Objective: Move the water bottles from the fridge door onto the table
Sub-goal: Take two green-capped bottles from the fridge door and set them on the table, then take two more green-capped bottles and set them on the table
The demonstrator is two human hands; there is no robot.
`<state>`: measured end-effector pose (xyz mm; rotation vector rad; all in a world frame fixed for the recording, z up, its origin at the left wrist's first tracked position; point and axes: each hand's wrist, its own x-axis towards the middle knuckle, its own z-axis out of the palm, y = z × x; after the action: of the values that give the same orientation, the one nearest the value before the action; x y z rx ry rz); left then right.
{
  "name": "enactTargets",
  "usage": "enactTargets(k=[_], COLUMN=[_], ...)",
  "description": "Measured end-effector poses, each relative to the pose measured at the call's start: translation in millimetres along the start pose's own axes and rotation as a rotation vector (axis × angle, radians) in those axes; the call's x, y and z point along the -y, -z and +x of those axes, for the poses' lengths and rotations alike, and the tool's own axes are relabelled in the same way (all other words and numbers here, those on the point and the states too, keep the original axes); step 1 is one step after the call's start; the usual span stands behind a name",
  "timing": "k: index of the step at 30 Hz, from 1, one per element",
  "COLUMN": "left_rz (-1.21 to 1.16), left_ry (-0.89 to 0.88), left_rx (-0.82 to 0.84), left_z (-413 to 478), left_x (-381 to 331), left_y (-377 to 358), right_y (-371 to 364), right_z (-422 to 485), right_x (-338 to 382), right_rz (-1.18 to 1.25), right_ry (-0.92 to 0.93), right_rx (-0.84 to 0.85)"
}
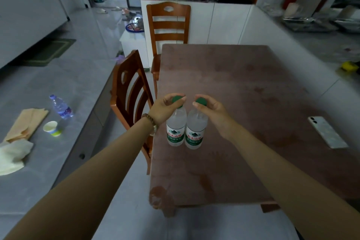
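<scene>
Two full bottles (176,128) (195,131) upright, touching, near table (253,84) left edge; left hand (165,108) and right hand (211,110) each pinch a cap; likely heavy, thin-walled, wet-slick, so caps grip best.

Both arms outstretched, left hand (165,106) and right hand (211,108) with fingers (183,99) curled, pinching.
</scene>
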<state>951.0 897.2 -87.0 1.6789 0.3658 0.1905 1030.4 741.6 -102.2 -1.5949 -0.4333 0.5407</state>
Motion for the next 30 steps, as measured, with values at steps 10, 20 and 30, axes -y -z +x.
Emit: enactTargets(k=[10, 20, 30], left_rz=[0.393, 0.391, -0.026], left_ry=[-0.470, -0.906, -1.240], left_rx=[0.149, 0.868, 1.331], left_z=[-4.2, -225.8, -571.0], left_x=[-84.2, -158.5, -200.9], left_y=[-66.5, -205.9, -221.3], right_y=[80.0, 30.1, -158.9], right_z=[-113.1, -481.4, -776.2], right_x=[58.9, 130.1, 191.5], right_rz=[-0.253, -0.727, -1.065], right_ry=[-0.024, -0.236, -0.467], right_rx=[-0.545, -1.342, -1.805])
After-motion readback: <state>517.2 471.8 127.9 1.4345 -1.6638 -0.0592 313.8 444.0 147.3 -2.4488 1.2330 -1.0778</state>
